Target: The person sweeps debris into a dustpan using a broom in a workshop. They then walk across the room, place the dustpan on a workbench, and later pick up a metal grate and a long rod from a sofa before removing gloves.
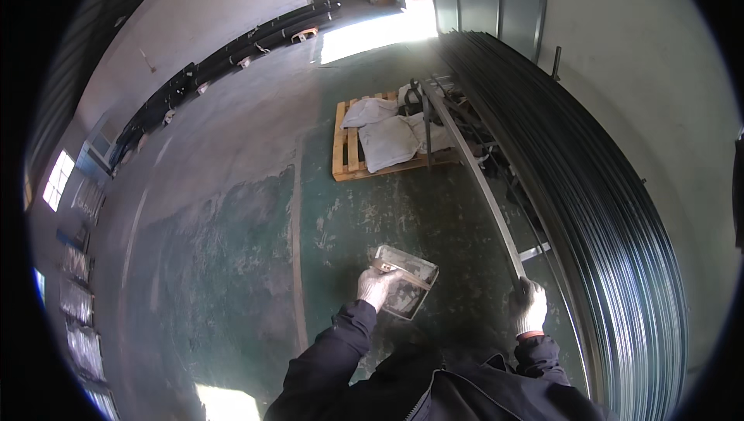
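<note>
My left hand point(375, 288) wears a pale work glove and is closed round the flat bar that crosses the top of a shallow, worn metal tray point(406, 257). Dark stains mark the tray's inside; what lies in it, if anything, is too unclear to name. In a matching glove, my right hand point(531, 309) is closed on the near end of a long square metal rail point(482, 185). That rail runs away from me, beside a tall stack of long dark metal bars point(589, 181).
Ahead, a wooden pallet point(339, 146) carries white sacks point(387, 142). Dark metal pieces lie between it and the bar stack. Long black-wrapped bundles point(217, 65) line the left wall. Sunlight falls on the floor by the far doorway point(380, 37). Wrapped packs point(77, 301) stand along the left side.
</note>
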Demonstrator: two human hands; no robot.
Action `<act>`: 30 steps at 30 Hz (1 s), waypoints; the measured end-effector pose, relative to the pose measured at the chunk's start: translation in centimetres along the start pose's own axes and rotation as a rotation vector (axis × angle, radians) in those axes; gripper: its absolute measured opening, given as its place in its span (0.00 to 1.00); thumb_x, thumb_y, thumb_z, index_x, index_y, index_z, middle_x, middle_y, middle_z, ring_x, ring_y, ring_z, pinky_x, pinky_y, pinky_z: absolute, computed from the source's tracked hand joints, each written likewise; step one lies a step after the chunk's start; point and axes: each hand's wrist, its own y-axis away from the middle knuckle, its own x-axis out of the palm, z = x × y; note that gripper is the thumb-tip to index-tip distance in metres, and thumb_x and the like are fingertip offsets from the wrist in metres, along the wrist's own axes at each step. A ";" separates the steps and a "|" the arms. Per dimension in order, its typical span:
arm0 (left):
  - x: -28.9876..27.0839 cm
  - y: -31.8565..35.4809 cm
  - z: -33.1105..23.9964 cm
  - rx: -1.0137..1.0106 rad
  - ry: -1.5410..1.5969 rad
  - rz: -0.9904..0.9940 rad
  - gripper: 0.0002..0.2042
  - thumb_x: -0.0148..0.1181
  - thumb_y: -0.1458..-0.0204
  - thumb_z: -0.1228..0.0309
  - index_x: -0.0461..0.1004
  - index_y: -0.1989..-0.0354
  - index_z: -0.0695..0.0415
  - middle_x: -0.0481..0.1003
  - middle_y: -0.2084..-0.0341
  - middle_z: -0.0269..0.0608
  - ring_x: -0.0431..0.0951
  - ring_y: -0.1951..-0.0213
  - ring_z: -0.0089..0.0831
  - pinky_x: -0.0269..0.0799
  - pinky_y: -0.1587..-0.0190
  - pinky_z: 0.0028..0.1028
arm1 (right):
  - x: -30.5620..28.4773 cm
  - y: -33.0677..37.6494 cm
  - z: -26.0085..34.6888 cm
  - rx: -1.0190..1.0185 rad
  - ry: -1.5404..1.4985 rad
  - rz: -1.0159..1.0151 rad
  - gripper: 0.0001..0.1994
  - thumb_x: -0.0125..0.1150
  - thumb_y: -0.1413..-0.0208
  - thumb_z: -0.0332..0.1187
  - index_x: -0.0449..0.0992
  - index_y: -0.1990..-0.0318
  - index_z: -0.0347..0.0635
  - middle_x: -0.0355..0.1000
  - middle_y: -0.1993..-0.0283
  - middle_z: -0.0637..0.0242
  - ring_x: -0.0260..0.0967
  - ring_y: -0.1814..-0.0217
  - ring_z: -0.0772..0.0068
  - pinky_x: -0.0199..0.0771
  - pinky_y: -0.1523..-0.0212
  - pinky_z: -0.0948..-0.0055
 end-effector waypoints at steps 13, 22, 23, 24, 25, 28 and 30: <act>-5.4 -40.8 -0.9 -0.150 -0.498 0.102 0.15 0.79 0.39 0.74 0.88 0.45 0.62 0.89 0.56 0.37 0.88 0.58 0.28 0.84 0.51 0.30 | 20.0 -37.3 7.5 0.025 -0.017 -0.018 0.29 0.76 0.45 0.31 0.78 0.33 0.39 0.81 0.39 0.47 0.77 0.36 0.38 0.78 0.34 0.46; -6.3 -60.9 -7.0 -0.227 -0.930 0.180 0.20 0.82 0.41 0.61 0.90 0.46 0.60 0.92 0.54 0.44 0.90 0.54 0.34 0.82 0.47 0.38 | 29.1 -53.6 10.5 0.359 0.141 0.361 0.33 0.71 0.35 0.45 0.73 0.26 0.40 0.83 0.41 0.45 0.83 0.39 0.39 0.83 0.38 0.47; -6.1 -63.7 -6.7 -0.246 -0.970 0.196 0.19 0.82 0.41 0.61 0.91 0.46 0.60 0.92 0.54 0.43 0.90 0.54 0.34 0.83 0.47 0.38 | 29.2 -53.7 10.4 0.385 0.151 0.373 0.33 0.71 0.34 0.45 0.73 0.26 0.40 0.83 0.41 0.46 0.83 0.39 0.40 0.84 0.38 0.48; -6.1 -66.5 -6.3 -0.235 -0.956 0.224 0.19 0.82 0.40 0.61 0.91 0.46 0.59 0.92 0.55 0.43 0.89 0.53 0.34 0.83 0.47 0.37 | 29.3 -53.8 10.5 0.418 0.135 0.361 0.32 0.71 0.35 0.45 0.75 0.28 0.40 0.85 0.43 0.47 0.84 0.40 0.42 0.84 0.39 0.48; -5.9 -69.1 -5.5 -0.227 -0.930 0.253 0.19 0.82 0.40 0.61 0.91 0.46 0.59 0.92 0.55 0.42 0.89 0.53 0.34 0.83 0.47 0.37 | 29.5 -53.9 10.5 0.446 0.158 0.353 0.31 0.72 0.35 0.45 0.77 0.29 0.41 0.85 0.45 0.48 0.84 0.42 0.41 0.84 0.39 0.49; -5.2 -77.4 -2.7 -0.228 -0.907 0.359 0.23 0.82 0.42 0.58 0.89 0.44 0.60 0.91 0.52 0.45 0.89 0.49 0.36 0.82 0.44 0.37 | 29.6 -53.9 11.0 0.451 0.219 0.344 0.29 0.74 0.36 0.45 0.78 0.31 0.43 0.86 0.47 0.49 0.85 0.44 0.42 0.84 0.41 0.49; -4.4 -82.6 -1.5 -0.231 -0.919 0.441 0.28 0.83 0.45 0.54 0.88 0.41 0.61 0.90 0.49 0.47 0.88 0.45 0.39 0.82 0.42 0.36 | 29.8 -54.6 11.5 0.494 0.271 0.369 0.29 0.75 0.37 0.45 0.79 0.31 0.44 0.86 0.49 0.50 0.85 0.45 0.43 0.85 0.43 0.49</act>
